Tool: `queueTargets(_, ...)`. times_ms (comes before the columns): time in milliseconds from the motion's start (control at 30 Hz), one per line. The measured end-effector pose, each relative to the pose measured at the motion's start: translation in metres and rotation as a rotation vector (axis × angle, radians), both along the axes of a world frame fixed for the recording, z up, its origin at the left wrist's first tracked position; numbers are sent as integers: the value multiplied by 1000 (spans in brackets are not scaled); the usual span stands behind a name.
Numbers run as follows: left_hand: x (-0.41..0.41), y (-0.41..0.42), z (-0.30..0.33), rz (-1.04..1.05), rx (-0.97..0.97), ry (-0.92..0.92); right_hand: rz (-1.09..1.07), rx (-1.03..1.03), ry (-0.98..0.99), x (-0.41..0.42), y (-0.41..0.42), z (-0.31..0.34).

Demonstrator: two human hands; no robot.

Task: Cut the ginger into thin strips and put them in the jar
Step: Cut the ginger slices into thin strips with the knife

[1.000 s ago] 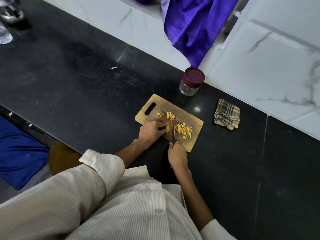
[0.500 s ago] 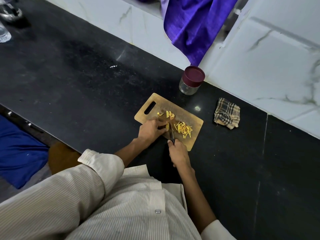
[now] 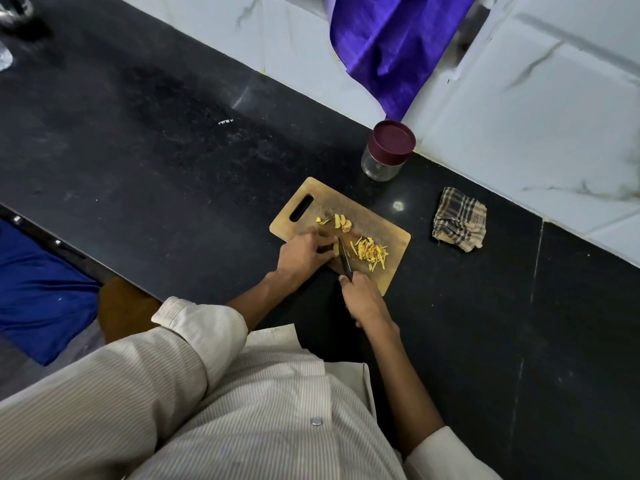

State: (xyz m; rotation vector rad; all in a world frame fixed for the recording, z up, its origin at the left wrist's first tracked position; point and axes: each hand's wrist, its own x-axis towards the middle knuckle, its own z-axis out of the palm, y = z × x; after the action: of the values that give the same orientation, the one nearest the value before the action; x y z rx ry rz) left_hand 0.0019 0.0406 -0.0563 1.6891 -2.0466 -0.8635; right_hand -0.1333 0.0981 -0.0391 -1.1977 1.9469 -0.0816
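Here the ginger piece (image 3: 335,247) sits on the wooden cutting board (image 3: 391,233), pinched under the curled fingers of the left hand (image 3: 304,255), with the knife (image 3: 345,260) blade right against it. The right hand (image 3: 363,299) grips the knife handle; cut strips (image 3: 371,251) lie just beside the blade, the lidded jar (image 3: 386,150) beyond the board.
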Motion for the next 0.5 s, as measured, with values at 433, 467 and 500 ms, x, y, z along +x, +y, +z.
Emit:
queueTargets(433,1,5,6,-6,9,18,-203,-83,13,23,9,-12)
queueTargets(467,1,5,5,-7,12,16,-216,-82,4,21,10,-11)
queueTargets(500,1,5,6,-7,9,11,-229,-85,-3,19,11,-11)
